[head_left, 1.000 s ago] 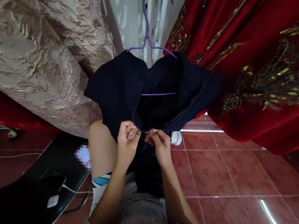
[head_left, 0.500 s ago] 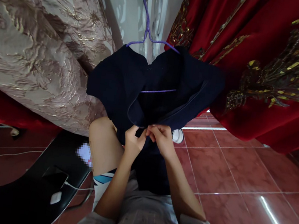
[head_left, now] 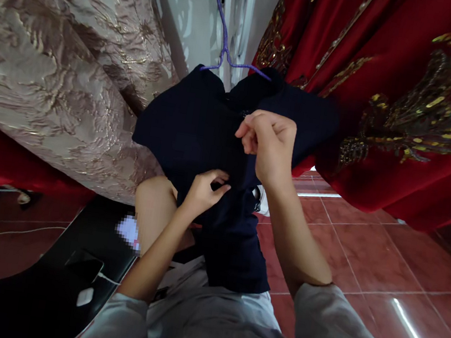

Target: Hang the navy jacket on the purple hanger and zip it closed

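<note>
A dark navy zip-up jacket [head_left: 189,125] hangs on a purple hanger [head_left: 225,51], its front drawn together and its lower part draped toward my lap. My right hand [head_left: 269,141] is closed in a pinch high on the front, near the neck. A small shiny bit, apparently the zipper pull [head_left: 244,114], shows at its fingertips. Lower down, my left hand [head_left: 204,189] rests against the front of the jacket. Its thumb stands apart from the curved fingers, with dark cloth visible behind the gap.
Pale embossed gown fabric [head_left: 66,74] hangs at the left, and a red sequinned dress [head_left: 383,118] at the right. A black bench [head_left: 34,276] holds a phone [head_left: 84,267] and a small white case [head_left: 85,297]. Red tiles [head_left: 357,249] cover the floor.
My right hand has moved up the front from beside my left hand, and the gaping opening has closed. My left hand stays low, its thumb and fingers now apart.
</note>
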`<state>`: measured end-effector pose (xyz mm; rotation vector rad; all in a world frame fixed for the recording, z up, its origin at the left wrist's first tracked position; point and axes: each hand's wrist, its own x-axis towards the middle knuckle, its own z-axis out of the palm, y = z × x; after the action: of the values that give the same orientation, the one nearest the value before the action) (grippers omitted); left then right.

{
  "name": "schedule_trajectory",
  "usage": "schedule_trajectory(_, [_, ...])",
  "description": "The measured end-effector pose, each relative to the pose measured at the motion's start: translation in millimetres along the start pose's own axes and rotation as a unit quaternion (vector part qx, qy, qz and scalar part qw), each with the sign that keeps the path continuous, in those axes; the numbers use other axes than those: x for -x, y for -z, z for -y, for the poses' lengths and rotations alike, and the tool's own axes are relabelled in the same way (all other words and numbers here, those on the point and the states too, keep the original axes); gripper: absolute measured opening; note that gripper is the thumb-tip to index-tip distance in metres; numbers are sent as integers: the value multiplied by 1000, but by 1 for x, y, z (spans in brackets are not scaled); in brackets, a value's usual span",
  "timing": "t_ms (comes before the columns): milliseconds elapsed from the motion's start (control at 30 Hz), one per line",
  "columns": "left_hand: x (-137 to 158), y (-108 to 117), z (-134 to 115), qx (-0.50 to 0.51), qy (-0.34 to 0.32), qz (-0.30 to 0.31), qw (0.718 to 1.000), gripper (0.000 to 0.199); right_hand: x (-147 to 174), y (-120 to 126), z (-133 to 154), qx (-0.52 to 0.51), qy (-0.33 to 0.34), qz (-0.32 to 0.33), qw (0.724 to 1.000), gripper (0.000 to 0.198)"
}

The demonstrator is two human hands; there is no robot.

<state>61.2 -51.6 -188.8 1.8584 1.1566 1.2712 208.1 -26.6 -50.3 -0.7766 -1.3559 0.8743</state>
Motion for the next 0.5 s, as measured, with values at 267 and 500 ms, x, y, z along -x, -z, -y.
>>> schedule_trajectory(267, [-63,50,-108,177,-72,-187,963,13,13,-6,11,30,12,-7,999,39])
schedule_trajectory(500, [-90,96,-72,221,-17,-247,943,20,37,-12,-63,79,-49,-20,995,34])
